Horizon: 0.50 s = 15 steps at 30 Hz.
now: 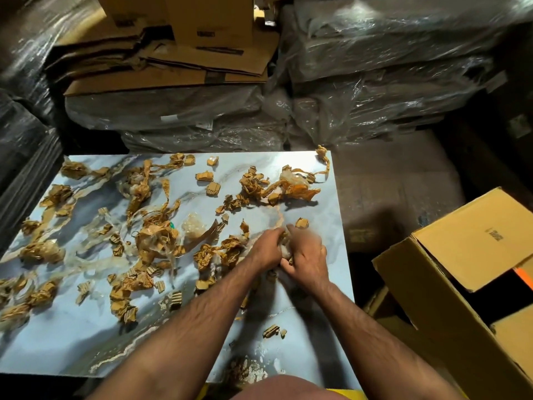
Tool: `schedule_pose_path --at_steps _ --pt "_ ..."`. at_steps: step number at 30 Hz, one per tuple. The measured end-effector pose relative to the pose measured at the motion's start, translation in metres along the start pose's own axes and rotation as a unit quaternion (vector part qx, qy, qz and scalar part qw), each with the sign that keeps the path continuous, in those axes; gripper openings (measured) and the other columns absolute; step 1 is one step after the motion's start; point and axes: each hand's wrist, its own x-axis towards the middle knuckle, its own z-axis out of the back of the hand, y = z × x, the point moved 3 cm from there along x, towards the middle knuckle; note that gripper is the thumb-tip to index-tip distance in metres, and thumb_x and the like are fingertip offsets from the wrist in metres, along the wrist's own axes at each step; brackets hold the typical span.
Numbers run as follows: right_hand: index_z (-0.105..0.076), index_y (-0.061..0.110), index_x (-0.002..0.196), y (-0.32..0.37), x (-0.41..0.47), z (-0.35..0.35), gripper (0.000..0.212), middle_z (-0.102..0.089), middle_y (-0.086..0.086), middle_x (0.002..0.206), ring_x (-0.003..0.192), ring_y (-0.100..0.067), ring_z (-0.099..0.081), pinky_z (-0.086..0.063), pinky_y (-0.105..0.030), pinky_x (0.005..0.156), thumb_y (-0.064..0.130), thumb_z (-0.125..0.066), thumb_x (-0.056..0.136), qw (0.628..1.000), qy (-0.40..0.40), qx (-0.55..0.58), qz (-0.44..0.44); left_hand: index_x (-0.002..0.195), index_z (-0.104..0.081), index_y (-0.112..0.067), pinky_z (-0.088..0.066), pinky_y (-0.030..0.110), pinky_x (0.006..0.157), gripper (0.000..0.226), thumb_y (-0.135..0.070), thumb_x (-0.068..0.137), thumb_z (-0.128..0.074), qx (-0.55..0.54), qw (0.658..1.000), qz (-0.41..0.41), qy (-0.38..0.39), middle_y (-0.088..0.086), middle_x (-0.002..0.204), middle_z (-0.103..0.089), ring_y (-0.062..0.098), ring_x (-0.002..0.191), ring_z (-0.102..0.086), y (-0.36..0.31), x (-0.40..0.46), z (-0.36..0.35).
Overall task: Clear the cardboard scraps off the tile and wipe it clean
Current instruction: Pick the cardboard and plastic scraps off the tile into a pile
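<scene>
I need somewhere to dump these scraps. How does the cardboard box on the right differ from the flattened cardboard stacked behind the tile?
The cardboard box stands assembled, flaps open and its inside dark; the flattened cardboard lies collapsed in a pile. The box sits beside the tile's right edge; the flattened stack rests on plastic-wrapped bundles beyond the far edge. Both are plain brown with small printed labels.

Right hand (306,252) motion-blurred at the fingers; its grip can't be read clearly. Left hand (265,248) meets it over a wad of scraps (284,246), and the wad is mostly hidden between the two. Forearms cover part of the tile (72,336) near its front edge. Tile's left corner is cut off by the frame edge. Open carton (450,269) right of the tile runs out of frame; its inside is too dark to tell. Print on the flattened boxes (178,59) behind the tile is unreadable.
</scene>
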Motion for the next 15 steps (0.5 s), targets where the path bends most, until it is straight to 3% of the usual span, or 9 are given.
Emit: schedule_pose_path --at_steps 2,4,7,9,13,15 --pt "-0.020 0.038 0.152 -0.001 -0.001 0.000 0.091 -0.038 -0.009 0.144 0.123 -0.031 -0.040 -0.045 -0.050 0.094 0.056 -0.066 0.076 0.999 0.027 -0.033 0.005 0.139 -0.048 -0.015 -0.049 0.034 0.098 0.054 0.003 0.088 -0.046 -0.056 0.998 0.007 0.001 0.010 0.132 -0.059 0.024 0.118 -0.057 0.002 -0.009 -0.006" --pt "-0.029 0.039 0.149 0.002 -0.001 0.001 0.083 -0.032 -0.005 0.153 0.130 -0.030 -0.036 -0.042 -0.049 0.098 0.057 -0.065 0.076 0.997 0.049 -0.052 0.017 0.151 -0.029 -0.018 -0.050 0.033 0.095 0.062 0.000 0.093 -0.043 -0.104 0.994 0.039 0.010 0.011 0.141 -0.051 0.024 0.122 -0.055 0.009 -0.017 -0.006" --pt "-0.049 0.032 0.134 0.006 -0.004 0.003 0.063 -0.048 0.002 0.140 0.124 -0.025 -0.042 -0.042 -0.046 0.095 0.055 -0.065 0.077 0.997 0.055 -0.050 0.028 0.156 -0.002 -0.020 -0.052 0.035 0.092 0.072 -0.005 0.098 -0.042 -0.190 0.977 0.079 0.050 0.012 0.140 -0.049 0.021 0.117 -0.056 0.014 -0.026 0.000" --pt "-0.053 0.030 0.126 0.006 -0.006 0.005 0.054 -0.054 0.003 0.128 0.118 -0.024 -0.045 -0.043 -0.042 0.090 0.053 -0.064 0.078 0.997 0.061 -0.036 0.025 0.156 -0.007 -0.018 -0.050 0.033 0.096 0.068 -0.004 0.099 -0.040 -0.208 0.973 0.076 0.063 0.012 0.142 -0.047 0.018 0.118 -0.053 0.009 -0.031 0.005" --pt "-0.059 0.023 0.115 0.002 0.004 0.017 0.045 -0.061 0.000 0.109 0.100 -0.024 -0.054 -0.045 -0.033 0.076 0.048 -0.062 0.078 0.997 0.041 0.070 -0.002 0.146 -0.042 -0.015 -0.045 0.023 0.095 0.046 -0.006 0.100 -0.040 -0.188 0.981 0.033 0.025 0.005 0.148 -0.044 0.013 0.126 -0.047 0.001 -0.040 0.025" --pt "-0.062 0.020 0.107 0.005 0.006 0.027 0.039 -0.063 0.000 0.098 0.089 -0.021 -0.057 -0.041 -0.029 0.072 0.044 -0.060 0.076 0.985 0.007 0.169 -0.030 0.137 -0.051 -0.013 -0.044 0.031 0.103 0.039 -0.006 0.100 -0.041 -0.184 0.983 0.017 -0.004 0.004 0.140 -0.052 0.015 0.126 -0.049 0.006 -0.042 0.040"
